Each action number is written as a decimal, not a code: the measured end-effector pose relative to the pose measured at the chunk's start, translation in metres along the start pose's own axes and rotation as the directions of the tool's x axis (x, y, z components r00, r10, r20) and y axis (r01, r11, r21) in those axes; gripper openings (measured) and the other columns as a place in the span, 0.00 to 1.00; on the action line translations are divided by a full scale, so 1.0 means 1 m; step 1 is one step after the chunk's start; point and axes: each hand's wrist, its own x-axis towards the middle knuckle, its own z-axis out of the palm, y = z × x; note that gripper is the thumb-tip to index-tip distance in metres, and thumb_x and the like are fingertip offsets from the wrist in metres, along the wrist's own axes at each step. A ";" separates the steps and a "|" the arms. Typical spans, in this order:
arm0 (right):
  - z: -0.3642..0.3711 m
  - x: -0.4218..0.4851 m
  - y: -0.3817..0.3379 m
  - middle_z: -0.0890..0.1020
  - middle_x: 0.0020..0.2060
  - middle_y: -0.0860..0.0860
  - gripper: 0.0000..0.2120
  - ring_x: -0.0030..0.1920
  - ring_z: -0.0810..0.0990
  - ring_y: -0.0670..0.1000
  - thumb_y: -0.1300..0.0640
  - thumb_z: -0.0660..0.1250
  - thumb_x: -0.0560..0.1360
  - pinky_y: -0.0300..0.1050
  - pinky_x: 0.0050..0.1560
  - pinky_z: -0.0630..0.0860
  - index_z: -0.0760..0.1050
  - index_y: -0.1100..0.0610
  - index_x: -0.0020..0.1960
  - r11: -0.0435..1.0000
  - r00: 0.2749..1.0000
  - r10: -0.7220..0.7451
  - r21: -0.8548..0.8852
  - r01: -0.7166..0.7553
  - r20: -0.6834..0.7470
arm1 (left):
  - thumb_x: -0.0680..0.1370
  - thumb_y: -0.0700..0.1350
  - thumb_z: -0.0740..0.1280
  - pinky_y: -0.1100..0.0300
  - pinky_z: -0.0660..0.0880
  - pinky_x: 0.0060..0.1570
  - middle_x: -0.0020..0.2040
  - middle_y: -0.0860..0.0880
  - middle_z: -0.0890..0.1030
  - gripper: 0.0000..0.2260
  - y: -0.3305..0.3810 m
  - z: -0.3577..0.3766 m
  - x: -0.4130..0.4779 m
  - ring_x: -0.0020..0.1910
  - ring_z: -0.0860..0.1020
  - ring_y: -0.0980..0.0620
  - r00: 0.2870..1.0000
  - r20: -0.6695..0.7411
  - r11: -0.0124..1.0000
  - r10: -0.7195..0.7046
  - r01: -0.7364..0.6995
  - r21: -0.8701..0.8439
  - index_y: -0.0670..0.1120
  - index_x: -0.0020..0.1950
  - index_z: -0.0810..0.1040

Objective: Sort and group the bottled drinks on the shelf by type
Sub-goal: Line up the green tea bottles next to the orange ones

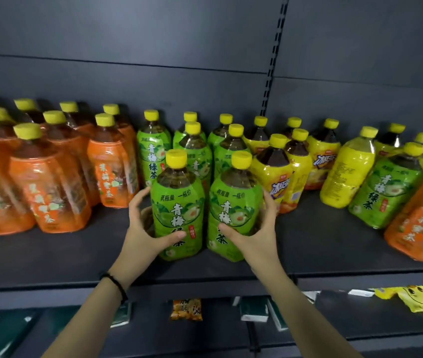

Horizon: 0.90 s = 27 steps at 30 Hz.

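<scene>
Two green-label tea bottles stand side by side at the front middle of the dark shelf (76, 257). My left hand (144, 228) grips the left green bottle (176, 197), thumb across its label. My right hand (255, 228) grips the right green bottle (233, 200) from its right side. Behind them stand more green bottles (153, 151). Orange-label bottles (47, 182) fill the left. Yellow-label bottles (280, 182) stand right of centre.
At the far right a lone green bottle (388, 184), a yellow one (347, 171) and an orange one (422, 218) are mixed together. The shelf below holds a snack packet (186, 309), dark boxes and a yellow smiley bag (422, 297).
</scene>
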 end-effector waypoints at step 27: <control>0.049 0.023 0.005 0.64 0.67 0.38 0.47 0.63 0.70 0.33 0.49 0.78 0.64 0.31 0.55 0.73 0.46 0.23 0.63 0.993 0.976 0.116 -0.001 -0.118 0.182 | 0.68 0.43 0.77 0.52 0.75 0.58 0.59 0.47 0.71 0.23 -0.043 -0.018 0.051 0.56 0.73 0.52 0.866 -0.500 0.977 0.015 0.093 0.191 0.48 0.60 0.73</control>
